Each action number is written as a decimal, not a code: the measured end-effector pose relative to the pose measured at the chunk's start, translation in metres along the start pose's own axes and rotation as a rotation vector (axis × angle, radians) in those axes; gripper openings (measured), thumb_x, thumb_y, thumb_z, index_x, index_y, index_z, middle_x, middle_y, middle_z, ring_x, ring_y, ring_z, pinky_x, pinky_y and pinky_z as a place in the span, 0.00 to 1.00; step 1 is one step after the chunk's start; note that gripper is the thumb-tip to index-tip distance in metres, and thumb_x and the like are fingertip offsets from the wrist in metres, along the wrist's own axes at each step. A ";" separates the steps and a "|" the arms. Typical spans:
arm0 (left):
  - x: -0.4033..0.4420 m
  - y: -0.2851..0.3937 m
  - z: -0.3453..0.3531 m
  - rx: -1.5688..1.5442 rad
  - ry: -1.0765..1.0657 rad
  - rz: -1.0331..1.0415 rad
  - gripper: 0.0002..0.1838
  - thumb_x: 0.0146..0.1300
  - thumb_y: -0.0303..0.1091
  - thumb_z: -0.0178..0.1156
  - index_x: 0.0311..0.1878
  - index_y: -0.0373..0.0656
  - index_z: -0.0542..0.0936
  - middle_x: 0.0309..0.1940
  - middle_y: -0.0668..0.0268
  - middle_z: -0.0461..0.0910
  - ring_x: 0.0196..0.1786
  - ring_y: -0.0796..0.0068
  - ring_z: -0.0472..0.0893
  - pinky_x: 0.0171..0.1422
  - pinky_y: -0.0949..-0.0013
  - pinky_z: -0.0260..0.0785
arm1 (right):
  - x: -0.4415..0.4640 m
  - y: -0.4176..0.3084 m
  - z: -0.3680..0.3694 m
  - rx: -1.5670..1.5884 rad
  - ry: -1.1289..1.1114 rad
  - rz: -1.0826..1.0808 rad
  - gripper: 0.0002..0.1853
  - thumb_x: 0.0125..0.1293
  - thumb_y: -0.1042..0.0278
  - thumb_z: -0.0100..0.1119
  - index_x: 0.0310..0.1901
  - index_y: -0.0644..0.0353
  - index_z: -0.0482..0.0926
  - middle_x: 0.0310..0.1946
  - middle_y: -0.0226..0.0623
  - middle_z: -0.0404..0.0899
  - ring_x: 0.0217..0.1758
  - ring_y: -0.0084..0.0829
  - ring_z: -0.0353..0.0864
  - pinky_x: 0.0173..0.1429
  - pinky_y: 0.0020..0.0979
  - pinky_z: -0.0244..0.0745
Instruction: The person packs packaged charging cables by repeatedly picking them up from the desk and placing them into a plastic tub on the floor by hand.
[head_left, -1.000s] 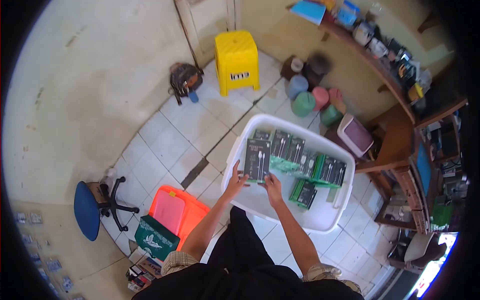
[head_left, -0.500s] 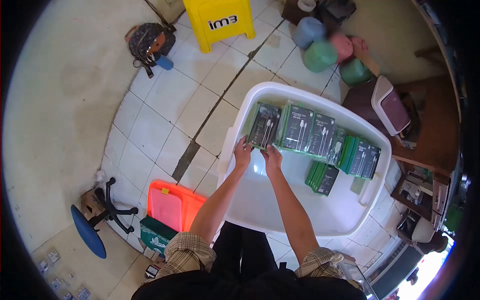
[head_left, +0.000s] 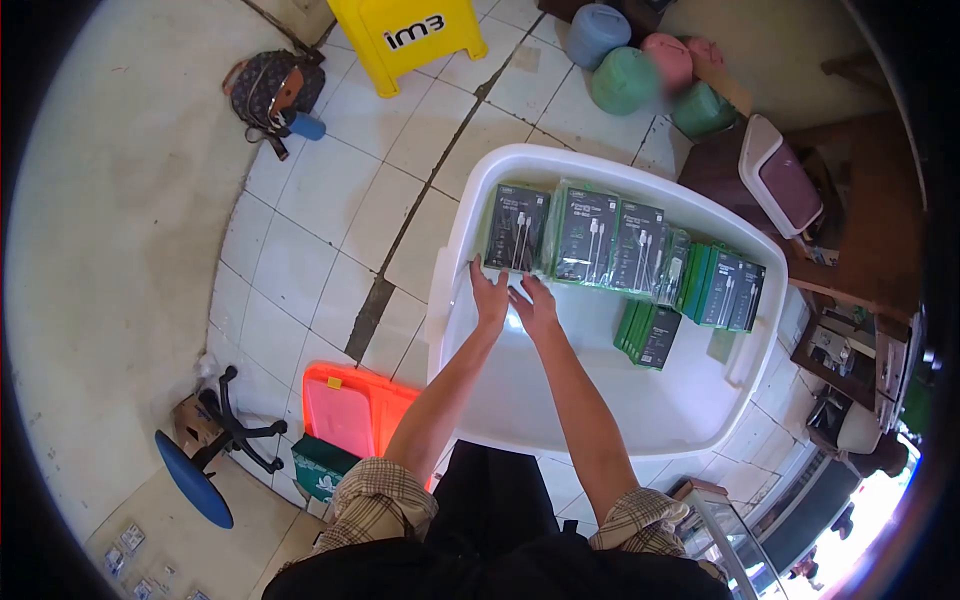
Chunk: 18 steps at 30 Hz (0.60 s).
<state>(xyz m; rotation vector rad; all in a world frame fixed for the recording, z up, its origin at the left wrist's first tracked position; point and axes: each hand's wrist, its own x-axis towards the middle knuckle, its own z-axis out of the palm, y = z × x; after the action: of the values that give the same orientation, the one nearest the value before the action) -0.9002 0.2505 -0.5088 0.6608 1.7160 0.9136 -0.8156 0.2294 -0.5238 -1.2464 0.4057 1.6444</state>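
Left hand (head_left: pixel 490 298) and right hand (head_left: pixel 534 303) loosely open, gripping nothing, fingers at near edge of black box (head_left: pixel 518 228); contact unclear. Box lies in far left corner of white tub (head_left: pixel 560 400). Likely risk: stray fingertip nudge skews box against wrapped packs (head_left: pixel 587 240). Tiled floor (head_left: pixel 350 190) around tub; yellow stool (head_left: pixel 440 55), backpack (head_left: pixel 272 95) beyond.

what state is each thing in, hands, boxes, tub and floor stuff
left hand: fingers spread, at leftmost box's near edge, contact unclear
right hand: fingers spread, beside left hand
leftmost box: shut, printed face toward camera
wrapped boxes: in clear plastic
white tub: open-topped, holding boxes
yellow stool: standing, cut off by frame
backpack: on floor, by wall
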 end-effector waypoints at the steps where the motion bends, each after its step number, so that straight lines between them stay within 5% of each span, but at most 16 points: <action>1: -0.008 0.005 -0.003 0.089 0.015 0.018 0.32 0.49 0.31 0.54 0.57 0.34 0.53 0.56 0.50 0.55 0.60 0.59 0.55 0.61 0.66 0.47 | -0.010 -0.003 -0.004 -0.044 -0.010 0.050 0.39 0.51 0.67 0.56 0.60 0.59 0.42 0.52 0.38 0.58 0.49 0.48 0.64 0.53 0.45 0.58; 4: -0.034 0.008 -0.019 0.175 0.012 0.104 0.34 0.47 0.34 0.57 0.56 0.33 0.53 0.56 0.50 0.53 0.60 0.58 0.53 0.63 0.66 0.43 | -0.057 -0.012 -0.020 -0.144 0.101 0.078 0.36 0.52 0.68 0.55 0.59 0.56 0.45 0.52 0.37 0.59 0.47 0.47 0.66 0.49 0.40 0.63; 6: -0.059 0.012 -0.037 0.267 -0.137 0.207 0.34 0.48 0.34 0.56 0.56 0.34 0.54 0.56 0.50 0.53 0.60 0.57 0.53 0.63 0.64 0.43 | -0.059 0.005 -0.099 -0.774 -0.189 -0.370 0.33 0.52 0.68 0.54 0.58 0.54 0.49 0.50 0.37 0.61 0.43 0.42 0.69 0.42 0.33 0.68; 8: -0.086 0.009 -0.062 0.410 -0.191 0.324 0.33 0.48 0.33 0.56 0.56 0.35 0.54 0.55 0.50 0.54 0.60 0.57 0.52 0.63 0.63 0.43 | -0.112 -0.023 -0.101 -0.336 0.132 -0.162 0.27 0.53 0.70 0.53 0.55 0.56 0.56 0.45 0.37 0.65 0.40 0.34 0.71 0.36 0.27 0.68; 14: -0.182 0.009 -0.156 0.568 -0.158 0.568 0.30 0.46 0.27 0.53 0.55 0.36 0.55 0.55 0.49 0.54 0.60 0.54 0.52 0.62 0.61 0.44 | -0.251 -0.054 -0.210 -0.783 0.446 -0.792 0.15 0.52 0.70 0.52 0.44 0.59 0.70 0.37 0.35 0.72 0.43 0.29 0.70 0.47 0.27 0.63; 18: -0.239 -0.036 -0.226 0.795 -0.062 0.519 0.32 0.44 0.29 0.55 0.53 0.32 0.56 0.54 0.47 0.55 0.58 0.52 0.54 0.62 0.59 0.45 | -0.357 -0.035 -0.305 -0.915 0.700 -0.800 0.13 0.52 0.69 0.53 0.40 0.63 0.71 0.38 0.39 0.73 0.43 0.33 0.70 0.50 0.31 0.61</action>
<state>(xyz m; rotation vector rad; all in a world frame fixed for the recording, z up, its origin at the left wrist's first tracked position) -1.0402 -0.0165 -0.3726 1.6961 1.8681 0.4976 -0.6316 -0.1591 -0.3312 -2.2755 -0.4831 0.6217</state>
